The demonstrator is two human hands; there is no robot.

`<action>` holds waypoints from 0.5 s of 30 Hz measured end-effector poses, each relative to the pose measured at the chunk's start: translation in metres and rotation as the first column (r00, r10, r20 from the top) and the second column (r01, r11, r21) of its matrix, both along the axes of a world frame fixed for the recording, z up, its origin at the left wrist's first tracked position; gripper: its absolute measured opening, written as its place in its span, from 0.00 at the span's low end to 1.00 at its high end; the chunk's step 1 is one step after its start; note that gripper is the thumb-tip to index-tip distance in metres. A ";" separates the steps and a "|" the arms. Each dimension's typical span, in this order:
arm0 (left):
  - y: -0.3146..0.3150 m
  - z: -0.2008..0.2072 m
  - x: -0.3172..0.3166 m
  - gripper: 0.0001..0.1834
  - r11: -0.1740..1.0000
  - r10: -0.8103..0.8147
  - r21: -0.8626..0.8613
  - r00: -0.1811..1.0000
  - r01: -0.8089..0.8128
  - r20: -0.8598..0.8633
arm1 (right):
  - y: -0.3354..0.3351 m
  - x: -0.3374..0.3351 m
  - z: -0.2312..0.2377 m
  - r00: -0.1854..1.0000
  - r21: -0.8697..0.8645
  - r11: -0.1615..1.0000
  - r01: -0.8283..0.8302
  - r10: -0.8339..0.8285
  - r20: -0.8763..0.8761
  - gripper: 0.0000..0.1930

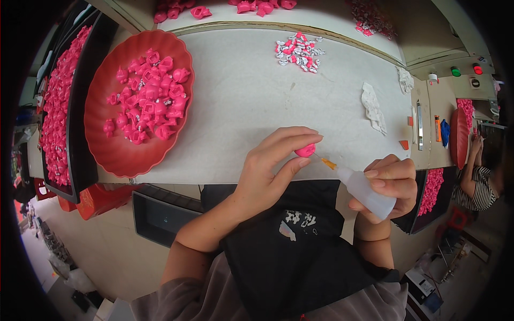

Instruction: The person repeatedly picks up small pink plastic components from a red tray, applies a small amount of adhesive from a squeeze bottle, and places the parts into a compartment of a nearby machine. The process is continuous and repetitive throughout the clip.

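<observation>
Between the thumb and fingers of my left hand [276, 160] is a small pink plastic part [305, 150], held above the near edge of the white worktop. My right hand [393, 184] grips a white squeeze bottle [369, 192], tilted so its orange-yellow needle tip [328, 163] points at the pink part. The thin needle reaches the part or comes very close; I cannot tell whether they touch. To the left, a red scalloped bowl [99, 101] holds many pink hollow parts [150, 96]. A pile of small white-and-pink pieces [300, 52] lies at the back of the worktop.
A black tray [80, 107] full of pink parts stands beyond the bowl at left. More pink parts [257, 6] sit on the back shelf. Crumpled white tissue [373, 107] lies at right. A grey bin [160, 214] is below the edge. Another person [476, 182] sits at far right.
</observation>
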State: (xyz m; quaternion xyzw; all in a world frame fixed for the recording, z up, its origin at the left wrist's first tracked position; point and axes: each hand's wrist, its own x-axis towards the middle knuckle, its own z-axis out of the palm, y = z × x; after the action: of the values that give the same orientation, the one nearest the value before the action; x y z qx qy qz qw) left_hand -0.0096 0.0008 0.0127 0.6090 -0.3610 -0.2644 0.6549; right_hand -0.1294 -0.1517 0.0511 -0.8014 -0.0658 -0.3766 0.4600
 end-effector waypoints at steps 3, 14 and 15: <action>0.000 0.001 0.000 0.15 1.000 0.006 0.000 1.000 -0.006 0.006 | 0.002 0.000 0.001 1.000 -0.016 1.000 0.007 -0.007 -0.019 0.24; 0.000 -0.003 0.000 0.16 1.000 0.009 0.015 0.996 -0.011 0.087 | 0.001 0.002 -0.003 1.000 0.000 1.000 -0.021 0.021 -0.006 0.25; 0.000 -0.003 0.001 0.16 1.000 0.014 0.019 0.998 -0.015 0.055 | -0.002 0.002 -0.004 1.000 0.012 1.000 -0.021 0.021 0.012 0.25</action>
State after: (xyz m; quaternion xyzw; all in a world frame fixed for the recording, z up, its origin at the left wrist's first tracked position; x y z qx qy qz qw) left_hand -0.0087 0.0010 0.0096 0.6252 -0.3719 -0.2462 0.6405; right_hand -0.1270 -0.1533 0.0473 -0.7955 -0.0749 -0.3770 0.4685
